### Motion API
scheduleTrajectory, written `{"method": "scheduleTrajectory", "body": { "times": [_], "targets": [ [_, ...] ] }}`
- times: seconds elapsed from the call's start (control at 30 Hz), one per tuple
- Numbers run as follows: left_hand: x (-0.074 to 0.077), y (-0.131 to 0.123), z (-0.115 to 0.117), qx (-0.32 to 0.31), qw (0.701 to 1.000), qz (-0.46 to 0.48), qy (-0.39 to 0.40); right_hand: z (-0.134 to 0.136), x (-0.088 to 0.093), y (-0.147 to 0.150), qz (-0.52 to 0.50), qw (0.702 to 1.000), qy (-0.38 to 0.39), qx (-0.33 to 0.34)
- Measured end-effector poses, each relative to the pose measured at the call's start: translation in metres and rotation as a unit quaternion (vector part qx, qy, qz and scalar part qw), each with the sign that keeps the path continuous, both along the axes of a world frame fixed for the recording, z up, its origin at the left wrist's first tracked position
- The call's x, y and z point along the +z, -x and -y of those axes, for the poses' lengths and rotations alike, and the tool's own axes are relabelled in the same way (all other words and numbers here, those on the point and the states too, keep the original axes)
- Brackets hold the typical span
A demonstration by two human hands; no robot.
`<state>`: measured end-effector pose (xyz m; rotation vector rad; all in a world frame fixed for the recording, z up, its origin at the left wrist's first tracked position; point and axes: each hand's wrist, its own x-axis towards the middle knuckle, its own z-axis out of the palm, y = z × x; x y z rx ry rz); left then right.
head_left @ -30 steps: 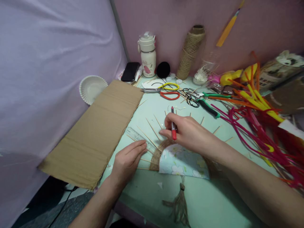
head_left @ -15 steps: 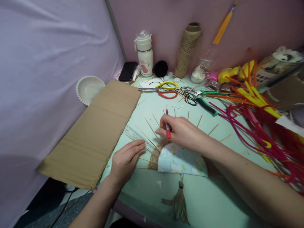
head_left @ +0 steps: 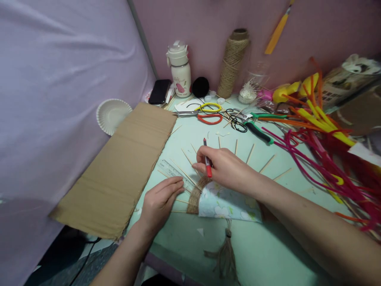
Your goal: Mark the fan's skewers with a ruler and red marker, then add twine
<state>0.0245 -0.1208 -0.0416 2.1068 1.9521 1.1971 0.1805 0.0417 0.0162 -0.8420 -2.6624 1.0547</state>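
My right hand (head_left: 226,169) is closed around a red marker pen (head_left: 207,163), its tip down near a thin wooden stick. Under it lies a half-round fan piece (head_left: 229,202): flowered paper edged with jute weave, wooden sticks (head_left: 187,159) fanning out from it, a jute tassel (head_left: 224,254) hanging at the bottom. My left hand (head_left: 160,200) lies flat with its fingers stretched out, pressing on a clear plastic ruler (head_left: 174,171) and the sticks at the fan's left edge.
A long cardboard sheet (head_left: 125,167) hangs over the table's left edge beside a paper plate (head_left: 113,115). Behind are scissors (head_left: 205,115), green pliers (head_left: 258,129), a jute spool (head_left: 232,63), a bottle (head_left: 180,69), a phone (head_left: 159,91). Coloured pipe cleaners (head_left: 321,147) are heaped at right.
My right hand with the marker has slid a little to the left across the sticks. My left hand has stayed on the ruler.
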Motion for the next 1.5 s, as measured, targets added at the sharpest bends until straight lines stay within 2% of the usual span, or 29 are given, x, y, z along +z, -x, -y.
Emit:
{"method": "scheduleTrajectory", "body": {
  "times": [0.17,0.5,1.5],
  "targets": [
    [-0.0002,0.0002,-0.0009,0.015,1.000,-0.003,0.001,0.0016,-0.0012,0.0023,-0.032,0.999,0.011,0.001],
    [0.0041,0.0019,-0.0013,0.033,0.999,0.022,0.011,0.0014,-0.0048,0.0010,-0.026,1.000,0.017,0.001],
    [0.0040,0.0012,-0.0053,0.011,1.000,-0.004,0.016,0.0020,-0.0055,0.0025,-0.009,1.000,0.027,0.013]
  ]
}}
